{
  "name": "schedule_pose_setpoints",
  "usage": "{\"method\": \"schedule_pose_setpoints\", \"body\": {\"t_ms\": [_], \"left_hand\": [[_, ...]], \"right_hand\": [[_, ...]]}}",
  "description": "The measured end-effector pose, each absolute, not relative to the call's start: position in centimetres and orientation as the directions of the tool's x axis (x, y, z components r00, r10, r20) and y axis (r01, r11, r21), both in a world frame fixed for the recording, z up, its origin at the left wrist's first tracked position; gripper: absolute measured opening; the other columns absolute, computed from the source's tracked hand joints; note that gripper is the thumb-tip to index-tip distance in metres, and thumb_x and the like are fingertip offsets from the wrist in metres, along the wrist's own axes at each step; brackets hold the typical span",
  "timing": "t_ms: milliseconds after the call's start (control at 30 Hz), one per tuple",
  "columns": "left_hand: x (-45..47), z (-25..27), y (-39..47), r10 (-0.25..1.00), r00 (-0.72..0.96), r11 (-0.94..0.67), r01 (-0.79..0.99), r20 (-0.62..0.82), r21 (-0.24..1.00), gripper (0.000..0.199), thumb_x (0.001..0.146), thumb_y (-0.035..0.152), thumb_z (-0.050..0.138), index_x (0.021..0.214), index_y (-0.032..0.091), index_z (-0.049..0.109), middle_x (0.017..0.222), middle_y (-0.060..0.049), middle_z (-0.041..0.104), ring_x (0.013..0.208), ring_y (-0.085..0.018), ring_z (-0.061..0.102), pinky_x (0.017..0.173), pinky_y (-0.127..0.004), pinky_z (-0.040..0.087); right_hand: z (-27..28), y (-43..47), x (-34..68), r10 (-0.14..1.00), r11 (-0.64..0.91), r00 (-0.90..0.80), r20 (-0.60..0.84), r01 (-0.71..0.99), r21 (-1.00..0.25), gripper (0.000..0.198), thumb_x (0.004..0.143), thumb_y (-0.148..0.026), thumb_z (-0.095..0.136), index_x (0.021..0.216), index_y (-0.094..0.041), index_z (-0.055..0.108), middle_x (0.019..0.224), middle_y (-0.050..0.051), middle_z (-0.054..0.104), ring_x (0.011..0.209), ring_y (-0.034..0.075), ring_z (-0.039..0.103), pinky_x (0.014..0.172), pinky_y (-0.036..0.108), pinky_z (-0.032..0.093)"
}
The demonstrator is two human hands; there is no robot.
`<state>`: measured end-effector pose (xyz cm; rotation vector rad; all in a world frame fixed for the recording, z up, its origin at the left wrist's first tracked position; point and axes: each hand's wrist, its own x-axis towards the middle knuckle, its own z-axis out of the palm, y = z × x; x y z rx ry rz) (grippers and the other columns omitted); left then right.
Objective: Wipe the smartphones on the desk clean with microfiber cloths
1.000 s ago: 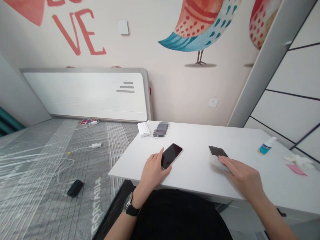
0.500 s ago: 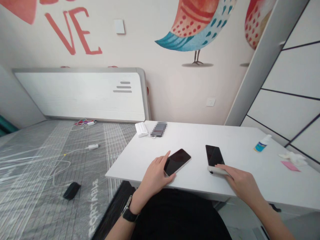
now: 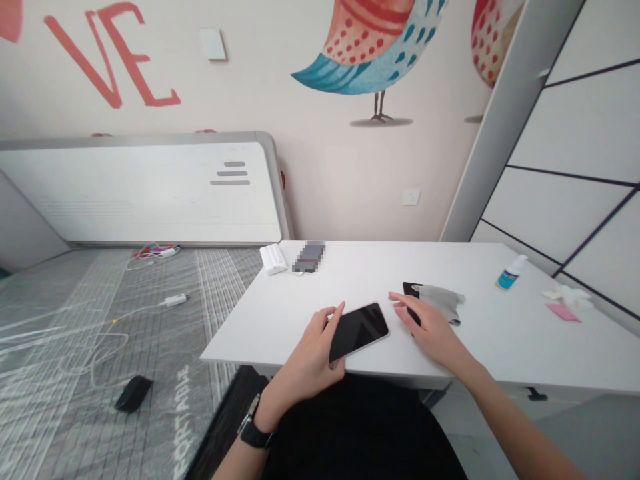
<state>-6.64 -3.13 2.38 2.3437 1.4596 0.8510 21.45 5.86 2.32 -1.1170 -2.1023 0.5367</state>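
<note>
My left hand [image 3: 311, 353] grips a black-screened smartphone [image 3: 361, 331] at its left end, fingers on the far edge and thumb near the close one. The phone lies screen up by the table's front edge. My right hand [image 3: 434, 332] is open, fingers stretched out leftward, and holds nothing. Beneath and behind it is a second dark phone [image 3: 410, 289], mostly hidden by the hand and by a crumpled grey cloth [image 3: 444, 301] draped over it. Whether the right hand touches that phone I cannot tell.
On the white table [image 3: 360, 270] are a white box-like device [image 3: 273, 259] and a pixelated dark item [image 3: 310, 256] at the back left. A spray bottle [image 3: 511, 273], a white tissue [image 3: 570, 297] and a pink slip [image 3: 563, 312] are at the right. A black mouse-shaped object [image 3: 134, 393] lies on the bed.
My right hand has let go of the grey cloth, now spread over the second phone, and has moved left. The left hand's phone has turned slightly. The view has shifted right.
</note>
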Motion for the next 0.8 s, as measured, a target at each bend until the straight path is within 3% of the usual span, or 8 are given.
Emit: {"method": "schedule_pose_setpoints", "body": {"t_ms": [100,200,267,367,633,800], "left_hand": [[-6.4,2.3,-3.2,0.875,0.355,-0.48,0.722,0.329,0.498,0.104,0.081,0.01,0.066,0.165,0.03,0.009,0.153,-0.014,0.037,0.143,-0.029,0.04,0.12,-0.049,0.039],[-6.4,2.0,-3.0,0.89,0.301,-0.441,0.757,0.341,0.483,0.104,0.081,0.029,0.082,0.163,0.032,0.018,0.147,-0.012,0.044,0.135,-0.032,0.045,0.115,-0.054,0.043],[-6.4,1.9,-2.9,0.895,0.275,-0.419,0.789,0.351,0.45,0.107,0.074,0.039,0.089,0.16,0.032,0.027,0.139,-0.01,0.051,0.125,-0.032,0.049,0.109,-0.054,0.046],[-6.5,2.0,-2.7,0.881,0.291,-0.428,0.827,0.374,0.365,0.104,0.07,0.046,0.091,0.156,0.029,0.035,0.127,-0.009,0.057,0.113,-0.031,0.052,0.1,-0.051,0.049],[-7.2,2.9,-3.0,0.786,0.427,-0.542,0.824,0.448,0.164,0.091,0.078,0.061,0.08,0.153,0.025,0.042,0.12,-0.01,0.063,0.1,-0.029,0.054,0.087,-0.045,0.048],[-7.5,3.5,-3.0,0.75,0.466,-0.584,0.799,0.469,0.14,0.084,0.082,0.061,0.077,0.15,0.024,0.044,0.121,-0.01,0.063,0.1,-0.028,0.054,0.087,-0.045,0.048]], "right_hand": [[2.0,5.4,19.3,0.87,0.426,-0.443,0.215,0.459,-0.78,0.052,0.102,-0.054,0.045,0.138,-0.021,0.063,0.119,0.011,0.075,0.104,0.027,0.071,0.096,0.044,0.054],[1.9,5.4,18.6,0.884,0.267,-0.449,0.126,0.265,-0.927,0.052,0.099,-0.055,0.05,0.131,-0.018,0.067,0.1,0.008,0.077,0.085,0.022,0.071,0.078,0.036,0.058],[2.1,5.2,18.6,0.868,0.177,-0.49,0.083,0.15,-0.973,0.05,0.095,-0.055,0.056,0.126,-0.018,0.07,0.1,0.007,0.076,0.084,0.02,0.071,0.076,0.033,0.058],[2.6,4.7,18.7,0.833,0.11,-0.552,0.021,0.128,-0.986,0.045,0.09,-0.05,0.063,0.118,-0.016,0.073,0.096,0.007,0.077,0.083,0.019,0.07,0.078,0.033,0.058],[3.6,3.3,18.4,0.853,0.227,-0.519,0.064,0.258,-0.939,0.025,0.081,-0.024,0.055,0.094,-0.018,0.076,0.094,0.004,0.076,0.088,0.02,0.07,0.083,0.031,0.054],[4.1,2.6,18.4,0.836,0.289,-0.538,0.106,0.267,-0.919,0.028,0.08,-0.023,0.052,0.09,-0.019,0.078,0.09,0.003,0.076,0.092,0.022,0.069,0.083,0.031,0.055]]}}
